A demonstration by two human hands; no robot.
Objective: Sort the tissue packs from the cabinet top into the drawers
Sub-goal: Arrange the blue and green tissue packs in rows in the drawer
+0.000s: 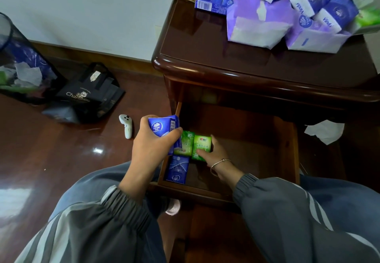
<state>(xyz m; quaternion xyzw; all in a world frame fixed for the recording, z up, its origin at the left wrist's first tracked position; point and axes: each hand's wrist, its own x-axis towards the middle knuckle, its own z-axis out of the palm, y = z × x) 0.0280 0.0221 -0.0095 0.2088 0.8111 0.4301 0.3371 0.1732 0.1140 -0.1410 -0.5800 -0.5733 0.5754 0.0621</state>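
The left hand (152, 145) grips a blue pack (162, 128) above the 9 o'clock rim of the open drawer (296, 149). Inside, the right hand (213, 153) clasps a green pack (202, 146), which touches a second green pack (186, 143) and a flat blue pack (177, 169). At 12 o'clock, the glossy dark cabinet top (205, 46) bears a pile of packs (287, 5). On the shiny wood floor (61, 149) a white controller (126, 126), a black bag (90, 94) and a bin (18, 63) lie toward 10 o'clock, and a crumpled tissue (324, 131) lies at 3.

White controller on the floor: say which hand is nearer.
Left. The left hand, gripping a blue pack, is beside the controller; the right hand is farther, in the drawer, holding a green pack.
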